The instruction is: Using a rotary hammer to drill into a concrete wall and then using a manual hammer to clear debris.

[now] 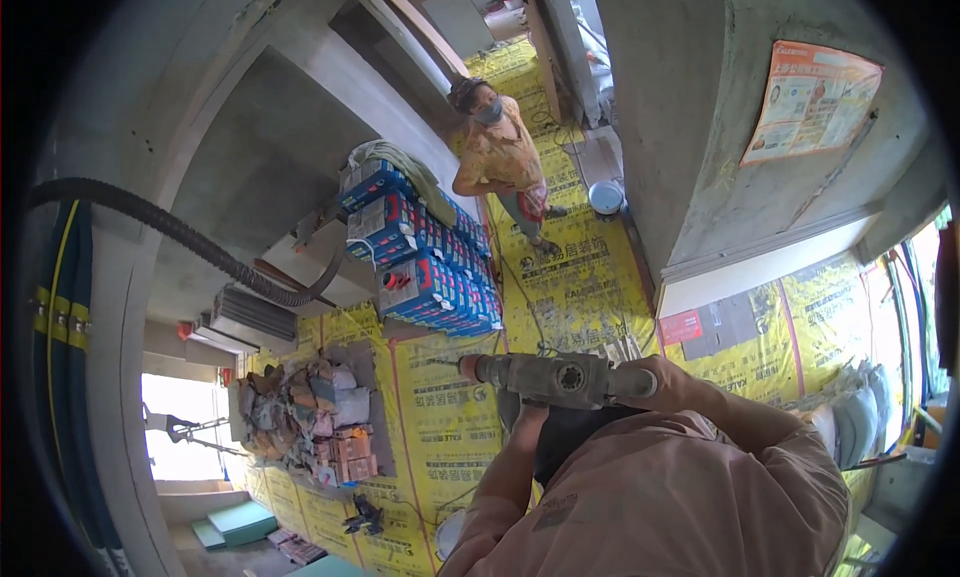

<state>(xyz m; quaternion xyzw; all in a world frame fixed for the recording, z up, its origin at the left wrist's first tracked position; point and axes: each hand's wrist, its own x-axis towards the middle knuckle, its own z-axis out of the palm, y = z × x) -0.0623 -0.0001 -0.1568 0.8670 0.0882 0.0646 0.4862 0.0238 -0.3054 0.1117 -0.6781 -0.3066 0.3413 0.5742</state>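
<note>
Drill (pixel 555 379), grey and dusty, held crosswise in front of the wearer's chest, in the lower middle of the view, above a yellow floor sheet (pixel 445 417). Its long axis runs nearly level from side to side, tipping a little; the reddish collar (pixel 468 368) at its front end points to the wearer's left, with what seems a thin bit beyond it, and the rear handle (pixel 632 383) lies to the right. The right hand (pixel 665 379) is wrapped around that handle. The left hand (pixel 530 424) sits beneath the front half, against or close under the body; its fingers are hidden, so I cannot tell how they are set. By its bulky body, the tool looks heavy, stiff and hard rather than fragile, and the dust could make its casing slightly slick. The best hold is probably two-handed: one hand on the rear handle, the other supporting the body behind the collar, clear of the bit. Beyond, blue boxes (pixel 430 287) stand stacked, and a masked co-worker (pixel 505 157) stands near them.
</note>
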